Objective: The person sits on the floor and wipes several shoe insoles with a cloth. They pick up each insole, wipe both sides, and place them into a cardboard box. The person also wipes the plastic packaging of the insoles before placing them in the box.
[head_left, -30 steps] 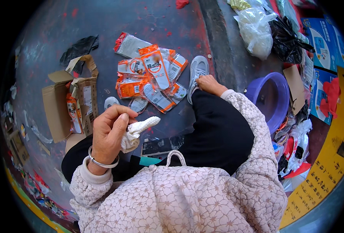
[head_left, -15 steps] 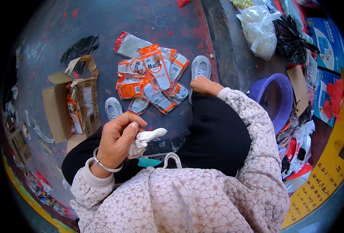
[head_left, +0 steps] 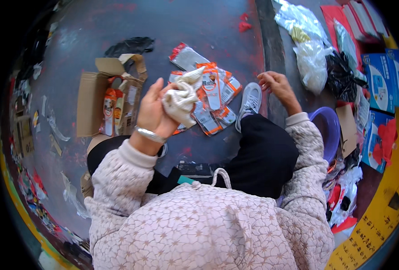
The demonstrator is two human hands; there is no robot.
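My left hand [head_left: 157, 111], a bracelet at its wrist, is raised in front of my lap. Its thumb points up, and its fingers hold a crumpled white knit glove [head_left: 180, 101]. Behind the glove, several clear packets with orange and red trim [head_left: 212, 92] lie heaped on the floor, partly hidden by it. My right hand [head_left: 278, 88] is stretched out just past the grey shoe [head_left: 251, 100] on my right foot. Its fingers are loosely bent and apart, with nothing visible in them.
An opened cardboard box [head_left: 91, 105] with orange packets inside stands left of the heap. Black plastic [head_left: 131, 46] lies beyond it. On the right are a purple basin [head_left: 329, 135], a white plastic bag [head_left: 311, 67], a black bag [head_left: 341, 76] and blue boxes [head_left: 379, 81].
My left hand has lifted forward and turned, bringing the glove over the packets. My right hand has moved off the shoe to the right, its fingers loosening. The view has shifted.
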